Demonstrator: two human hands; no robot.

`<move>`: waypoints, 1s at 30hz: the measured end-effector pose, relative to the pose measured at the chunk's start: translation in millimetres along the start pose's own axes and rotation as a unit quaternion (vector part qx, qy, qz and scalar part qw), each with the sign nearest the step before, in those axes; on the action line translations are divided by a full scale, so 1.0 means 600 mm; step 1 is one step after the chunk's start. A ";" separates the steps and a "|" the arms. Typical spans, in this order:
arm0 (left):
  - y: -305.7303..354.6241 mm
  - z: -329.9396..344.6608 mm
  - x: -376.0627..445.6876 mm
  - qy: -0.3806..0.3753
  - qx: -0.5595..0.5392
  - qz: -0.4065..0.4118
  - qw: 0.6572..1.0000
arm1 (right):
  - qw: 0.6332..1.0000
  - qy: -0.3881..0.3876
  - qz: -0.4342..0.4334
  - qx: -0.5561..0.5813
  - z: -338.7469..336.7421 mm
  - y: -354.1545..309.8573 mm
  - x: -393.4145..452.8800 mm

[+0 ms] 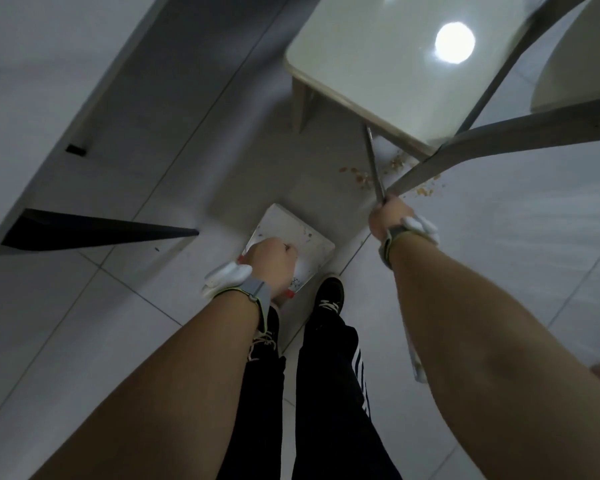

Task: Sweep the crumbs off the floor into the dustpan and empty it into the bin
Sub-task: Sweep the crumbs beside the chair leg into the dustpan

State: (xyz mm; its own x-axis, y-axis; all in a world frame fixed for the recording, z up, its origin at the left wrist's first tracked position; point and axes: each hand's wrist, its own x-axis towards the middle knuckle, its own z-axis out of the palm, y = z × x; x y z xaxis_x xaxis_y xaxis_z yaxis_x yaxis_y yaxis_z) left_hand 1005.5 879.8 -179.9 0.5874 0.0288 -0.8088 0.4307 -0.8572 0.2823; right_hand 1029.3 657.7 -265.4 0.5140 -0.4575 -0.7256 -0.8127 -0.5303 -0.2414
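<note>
Both hands on sweeping tools

One dustpan, one broom handle, one crumb scatter, one table, two hands, two shoes
</note>
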 end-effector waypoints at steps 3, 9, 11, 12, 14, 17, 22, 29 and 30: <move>-0.009 -0.001 -0.002 0.000 0.014 0.013 1.000 | 0.999 -0.030 0.007 0.032 -0.008 -0.057 0.055; 0.008 -0.006 0.003 -0.004 0.033 0.033 0.999 | 0.995 -0.061 0.045 -0.071 0.007 0.011 0.035; 0.013 -0.005 -0.001 -0.014 0.040 0.034 0.999 | 0.977 -0.070 0.027 -0.201 0.021 0.065 -0.006; 0.014 -0.003 -0.004 -0.021 0.046 0.037 0.998 | 0.972 -0.070 0.029 -0.222 0.032 0.097 -0.025; 0.010 0.002 -0.009 -0.026 0.052 0.044 0.997 | 0.976 -0.071 0.047 -0.199 0.056 0.165 -0.062; 0.001 0.008 -0.009 -0.019 0.048 0.050 0.997 | 0.982 -0.067 0.057 -0.168 0.077 0.244 -0.115; -0.009 0.010 -0.004 -0.016 0.047 0.051 0.997 | 0.989 0.011 0.027 -0.144 0.064 0.254 -0.132; -0.020 0.002 0.001 -0.029 0.027 0.045 0.998 | 0.989 -0.006 0.022 -0.147 0.009 0.041 -0.011; -0.022 -0.001 0.000 -0.031 0.025 0.047 0.998 | 0.987 -0.020 0.038 -0.155 0.005 0.029 -0.013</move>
State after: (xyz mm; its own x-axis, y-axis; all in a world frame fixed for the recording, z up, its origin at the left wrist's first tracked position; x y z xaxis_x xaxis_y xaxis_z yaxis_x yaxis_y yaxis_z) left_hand 1000.5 891.4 -183.4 0.5795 -0.0827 -0.8108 0.3409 -0.8790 0.3333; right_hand 1010.3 654.4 -266.1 0.4390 -0.4787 -0.7604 -0.7220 -0.6916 0.0185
